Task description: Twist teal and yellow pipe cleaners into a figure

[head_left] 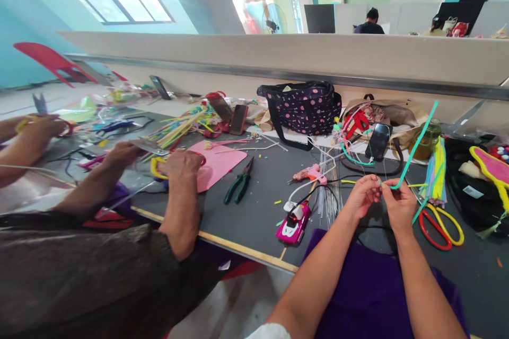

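Note:
My right hand [400, 206] pinches a mint-green pipe cleaner [415, 145], which bends just above the fingers and rises up to the right. Fingertip to fingertip with it, my left hand [363, 196] is closed on the short end of the same stem. Thin pale wires stand up around both hands. Scissors [440, 228] with red and yellow handles lie beside my right wrist. Behind them is a bundle of pastel pipe cleaners [434, 175]. A pink glue gun [312, 174] and a bunch of thin wires [332, 196] lie left of my left hand.
A phone [379, 141] leans before a beige bag [405, 114]; a dark dotted bag [306, 108] stands further left. A magenta power strip [294, 225], green-handled pliers [239, 183] and a pink sheet [222, 164] lie on the table. At left, a co-worker's hand [183, 167] holds scissors.

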`<action>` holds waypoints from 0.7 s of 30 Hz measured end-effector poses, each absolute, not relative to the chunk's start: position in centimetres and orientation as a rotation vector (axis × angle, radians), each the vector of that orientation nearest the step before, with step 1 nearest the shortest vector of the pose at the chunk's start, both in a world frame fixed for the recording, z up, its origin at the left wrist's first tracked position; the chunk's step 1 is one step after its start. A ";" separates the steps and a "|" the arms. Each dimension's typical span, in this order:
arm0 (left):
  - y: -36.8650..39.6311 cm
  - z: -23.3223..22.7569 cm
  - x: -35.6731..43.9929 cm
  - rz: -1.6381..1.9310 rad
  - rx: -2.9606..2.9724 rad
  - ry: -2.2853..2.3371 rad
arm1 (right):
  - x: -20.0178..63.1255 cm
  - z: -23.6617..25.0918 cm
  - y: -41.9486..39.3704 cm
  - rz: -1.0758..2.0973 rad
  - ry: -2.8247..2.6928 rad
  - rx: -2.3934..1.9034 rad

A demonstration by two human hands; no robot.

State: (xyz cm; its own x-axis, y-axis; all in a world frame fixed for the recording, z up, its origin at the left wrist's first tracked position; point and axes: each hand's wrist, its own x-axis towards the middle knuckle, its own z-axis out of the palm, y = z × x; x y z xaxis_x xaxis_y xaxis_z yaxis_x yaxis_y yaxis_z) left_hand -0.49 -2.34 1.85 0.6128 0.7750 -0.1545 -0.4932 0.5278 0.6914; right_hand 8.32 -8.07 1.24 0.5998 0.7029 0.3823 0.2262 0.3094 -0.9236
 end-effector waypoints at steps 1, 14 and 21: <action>-2.3 1.8 -0.5 0.793 0.646 0.481 | 8.3 1.2 -8.1 0.367 -0.929 -1.256; -2.2 1.7 -0.5 0.786 0.612 0.466 | 8.1 1.0 -8.1 0.302 -0.976 -1.291; -2.3 1.8 -0.6 0.785 0.612 0.403 | 8.0 1.0 -8.1 0.291 -0.967 -1.283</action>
State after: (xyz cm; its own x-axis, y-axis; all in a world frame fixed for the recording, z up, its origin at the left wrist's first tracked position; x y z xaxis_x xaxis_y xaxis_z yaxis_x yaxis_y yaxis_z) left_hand -0.57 -2.31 1.84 0.6468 0.7543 -0.1126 -0.5304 0.5509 0.6443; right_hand 8.02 -8.12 0.96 0.5940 0.6720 0.4423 0.3165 0.3103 -0.8964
